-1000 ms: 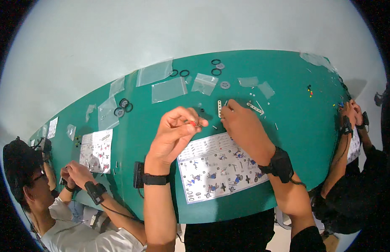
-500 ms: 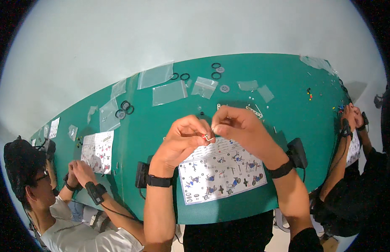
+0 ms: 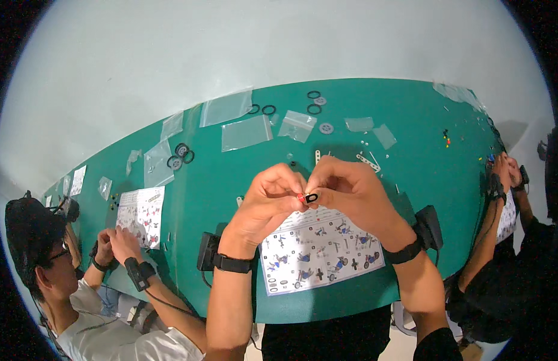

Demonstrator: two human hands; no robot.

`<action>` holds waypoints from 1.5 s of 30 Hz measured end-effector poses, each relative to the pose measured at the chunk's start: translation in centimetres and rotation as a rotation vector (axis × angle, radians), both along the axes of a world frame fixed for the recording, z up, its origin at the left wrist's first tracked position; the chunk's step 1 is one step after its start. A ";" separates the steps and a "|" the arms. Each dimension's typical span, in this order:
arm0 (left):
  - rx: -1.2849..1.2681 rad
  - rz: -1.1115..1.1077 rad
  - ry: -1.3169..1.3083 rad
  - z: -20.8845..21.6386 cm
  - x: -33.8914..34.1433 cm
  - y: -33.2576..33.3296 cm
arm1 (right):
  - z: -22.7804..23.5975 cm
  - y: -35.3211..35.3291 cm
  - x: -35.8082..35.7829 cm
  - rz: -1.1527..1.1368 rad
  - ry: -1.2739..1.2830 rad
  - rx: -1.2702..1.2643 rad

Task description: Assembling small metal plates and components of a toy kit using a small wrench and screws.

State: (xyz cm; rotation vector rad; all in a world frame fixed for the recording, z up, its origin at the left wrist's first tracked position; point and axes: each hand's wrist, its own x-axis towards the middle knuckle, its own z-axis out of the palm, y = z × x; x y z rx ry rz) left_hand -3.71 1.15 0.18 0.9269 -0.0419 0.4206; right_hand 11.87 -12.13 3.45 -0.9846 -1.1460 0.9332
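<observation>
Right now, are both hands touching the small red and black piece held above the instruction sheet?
Touching. The head view shows the left hand and right hand pinching the small red and black piece between their fingertips, with no gap visible.

both hands (image 3: 315,198) pinch a small red-black part (image 3: 307,197) above the instruction sheet (image 3: 318,253).

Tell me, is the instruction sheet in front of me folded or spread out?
Spread out: the instruction sheet lies flat on the green table, printed side up.
</observation>
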 end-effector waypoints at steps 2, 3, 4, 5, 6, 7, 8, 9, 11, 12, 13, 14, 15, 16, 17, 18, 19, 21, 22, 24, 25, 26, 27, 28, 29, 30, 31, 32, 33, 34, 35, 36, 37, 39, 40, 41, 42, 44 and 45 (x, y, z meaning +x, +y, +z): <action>-0.022 0.003 -0.028 0.0 0.0 0.0 | 0.2 -0.1 -0.2 -0.008 0.007 -0.005; -0.024 0.017 -0.033 -0.2 0.0 0.0 | 0.2 -0.1 -0.3 -0.015 0.015 -0.010; -0.027 0.030 -0.038 -0.3 -0.1 0.0 | 0.1 0.0 -0.4 -0.012 0.016 -0.009; -0.026 0.030 -0.039 -0.3 -0.1 0.1 | 0.1 -0.1 -0.4 -0.029 -0.002 -0.010; -0.019 0.044 -0.040 -0.2 -0.1 0.1 | 0.1 -0.1 -0.4 -0.045 -0.020 -0.011; -0.011 0.057 -0.041 -0.2 -0.1 0.1 | 0.2 -0.1 -0.4 -0.045 -0.021 -0.011; -0.011 0.057 -0.041 -0.2 0.0 0.0 | 0.3 -0.2 -0.4 -0.085 -0.050 -0.011; -0.016 0.092 -0.022 -0.2 0.1 -0.1 | 0.5 -0.3 -0.5 -0.125 -0.080 -0.011; -0.023 0.128 -0.003 -0.2 0.3 -0.3 | 0.6 -0.2 -0.6 -0.139 -0.052 -0.022; -0.037 0.157 0.004 -0.2 0.4 -0.5 | 0.7 -0.1 -0.6 -0.153 -0.026 -0.033; -0.052 0.187 0.011 -0.2 0.6 -0.7 | 0.7 0.0 -0.7 -0.153 -0.026 -0.034; -0.052 0.185 0.011 -0.2 0.9 -0.9 | 0.8 -0.1 -0.7 -0.169 0.009 -0.047; -0.057 0.204 0.014 -0.2 1.2 -1.1 | 0.9 -0.1 -0.7 -0.186 0.044 -0.061; -0.063 0.223 0.016 -0.2 1.4 -1.3 | 0.9 -0.2 -0.6 -0.189 0.044 -0.060; -0.063 0.226 0.016 -0.3 1.3 -1.3 | 0.8 -0.1 -0.7 -0.185 0.065 -0.047; -0.072 0.221 0.025 -0.5 1.2 -1.2 | 0.6 0.0 -0.8 -0.182 0.086 -0.033; -0.080 0.216 0.035 -0.6 1.2 -1.2 | 0.5 0.1 -1.0 -0.178 0.086 -0.033; -0.094 0.207 0.026 -0.9 1.3 -1.2 | 0.3 0.2 -1.2 -0.221 0.073 -0.006; -0.106 0.197 0.019 -1.0 1.4 -1.2 | 0.4 0.2 -1.4 -0.220 0.072 -0.006; -0.114 0.179 0.013 -0.5 1.4 -1.5 | 0.7 0.0 -1.7 -0.251 0.091 -0.033; -0.122 0.161 0.009 -0.2 1.4 -1.7 | 0.6 0.2 -1.7 -0.250 0.091 -0.034; -0.125 0.160 0.009 -0.1 1.6 -1.8 | 0.3 0.3 -1.5 -0.232 0.171 -0.057; -0.116 0.170 0.020 0.0 1.8 -2.0 | 0.1 0.5 -1.4 -0.213 0.251 -0.079; -0.107 0.180 0.030 0.0 1.9 -2.1 | -0.2 0.6 -1.3 -0.215 0.251 -0.082; -0.107 0.179 0.029 -0.1 2.0 -2.0 | -0.3 0.8 -1.3 -0.194 0.327 -0.087; -0.100 0.190 0.045 -0.4 2.1 -1.9 | -0.5 0.9 -1.2 -0.174 0.403 -0.092; -0.092 0.200 0.061 -0.5 2.2 -1.9 | -0.7 0.9 -1.2 -0.176 0.402 -0.093; -0.092 0.201 0.061 -0.4 2.2 -1.9 | -0.9 1.0 -1.1 -0.198 0.363 -0.079; -0.103 0.201 0.082 -0.2 2.3 -2.1 | -1.0 1.0 -1.1 -0.221 0.324 -0.065; -0.115 0.200 0.104 -0.1 2.3 -2.2 | -0.8 1.0 -1.2 -0.221 0.324 -0.066; -0.115 0.202 0.104 -0.1 2.3 -2.3 | -0.4 0.9 -1.5 -0.289 0.226 -0.054; -0.160 0.221 0.121 -0.2 2.3 -2.3 | -0.3 0.9 -1.8 -0.357 0.128 -0.042; -0.206 0.240 0.139 -0.4 2.3 -2.3 | -0.4 1.1 -2.0 -0.355 0.128 -0.041; -0.203 0.259 0.137 -0.7 2.6 -2.4 | -1.0 1.3 -2.2 -0.462 0.030 -0.013; -0.201 0.281 0.138 -0.9 2.7 -2.3 | -1.3 1.4 -2.1 -0.464 0.028 -0.012; -0.199 0.281 0.137 -1.2 2.7 -2.2 | -1.7 1.5 -2.1 -0.514 -0.072 0.034; -0.189 0.279 0.121 -1.5 2.7 -2.0 | -1.8 1.6 -2.0 -0.563 -0.172 0.081; -0.180 0.279 0.105 -1.6 2.5 -1.9 | -1.7 1.5 -2.0 -0.565 -0.195 0.079; -0.179 0.285 0.119 -1.6 2.4 -1.8 | -1.6 1.5 -2.0 -0.567 -0.219 0.076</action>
